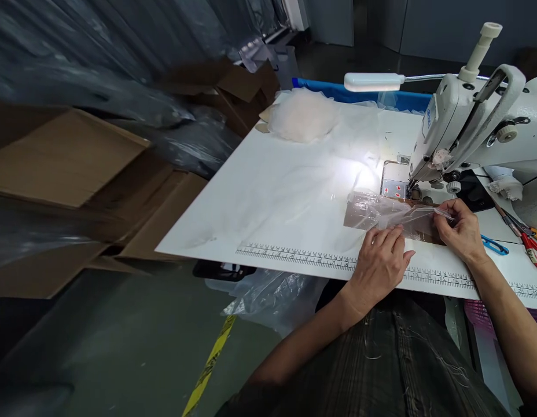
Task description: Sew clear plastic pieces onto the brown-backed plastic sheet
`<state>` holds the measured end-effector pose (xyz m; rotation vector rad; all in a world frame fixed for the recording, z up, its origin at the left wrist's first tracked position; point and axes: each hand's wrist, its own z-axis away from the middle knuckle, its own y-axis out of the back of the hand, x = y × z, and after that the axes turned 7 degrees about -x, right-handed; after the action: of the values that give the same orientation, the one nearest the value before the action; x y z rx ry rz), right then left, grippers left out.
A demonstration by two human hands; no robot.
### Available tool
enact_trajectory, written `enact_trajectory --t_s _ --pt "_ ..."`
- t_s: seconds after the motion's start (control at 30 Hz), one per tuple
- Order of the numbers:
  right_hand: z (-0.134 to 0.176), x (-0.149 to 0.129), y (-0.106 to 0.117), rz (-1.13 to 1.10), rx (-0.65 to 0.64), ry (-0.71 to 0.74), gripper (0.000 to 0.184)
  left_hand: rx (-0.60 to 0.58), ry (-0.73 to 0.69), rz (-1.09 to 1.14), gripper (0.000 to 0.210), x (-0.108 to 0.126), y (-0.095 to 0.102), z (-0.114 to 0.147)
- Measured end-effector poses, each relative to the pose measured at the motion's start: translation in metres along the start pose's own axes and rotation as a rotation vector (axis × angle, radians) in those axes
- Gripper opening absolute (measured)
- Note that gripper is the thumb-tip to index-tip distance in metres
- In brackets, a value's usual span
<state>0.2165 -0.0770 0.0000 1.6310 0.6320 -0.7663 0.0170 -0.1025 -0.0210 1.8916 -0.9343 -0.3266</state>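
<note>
Thin, see-through fabric (381, 209) lies over a flat brown piece (353, 215) just in front of the sewing machine's (442, 127) needle area. My left hand (381, 255) rests on the near edge of this fabric, fingers stretched out and lying flat, thumb apart. On the other side, my right hand (462, 229) is closed, pinching the fabric's right end between thumb and fingertips. Red marks show on the metal plate (393, 190) beside the presser foot. Part of the brown piece is hidden under the fabric and my fingers.
A pile of sheer pale fabric (304, 114) sits at the table's (251, 191) far left corner. A printed ruler (294, 255) runs along the front edge. Blue snips (495, 245) and red-handled scissors (531, 252) lie right. A lamp (372, 81) shines above; cardboard boxes (69, 156) stand left.
</note>
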Motion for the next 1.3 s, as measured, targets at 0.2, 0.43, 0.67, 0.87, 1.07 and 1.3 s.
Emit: enact_trajectory --t_s 0.2,0.43,0.67,0.87,1.07,1.3 --pt "-0.001 0.004 -0.001 0.000 0.016 -0.026 0.025 -0.039 0.010 0.034 0.027 -0.001 0.000 0.001" --pt "-0.001 0.006 0.000 0.001 0.003 -0.011 0.031 0.016 -0.005 0.029 0.023 0.000 0.001 0.002" --pt "0.000 0.006 0.001 0.055 0.007 0.001 0.032 0.020 -0.013 0.051 0.023 0.001 0.003 0.004" --pt "-0.003 0.012 0.000 0.197 0.252 0.208 0.025 0.066 -0.024 0.137 0.025 0.001 0.006 0.005" --pt "-0.001 0.008 0.002 0.227 0.375 0.376 0.015 0.149 -0.056 0.187 0.012 -0.014 0.026 -0.005" --pt "0.003 0.002 0.003 0.209 0.343 0.485 0.020 -0.008 -0.247 0.124 0.012 -0.049 0.045 -0.014"
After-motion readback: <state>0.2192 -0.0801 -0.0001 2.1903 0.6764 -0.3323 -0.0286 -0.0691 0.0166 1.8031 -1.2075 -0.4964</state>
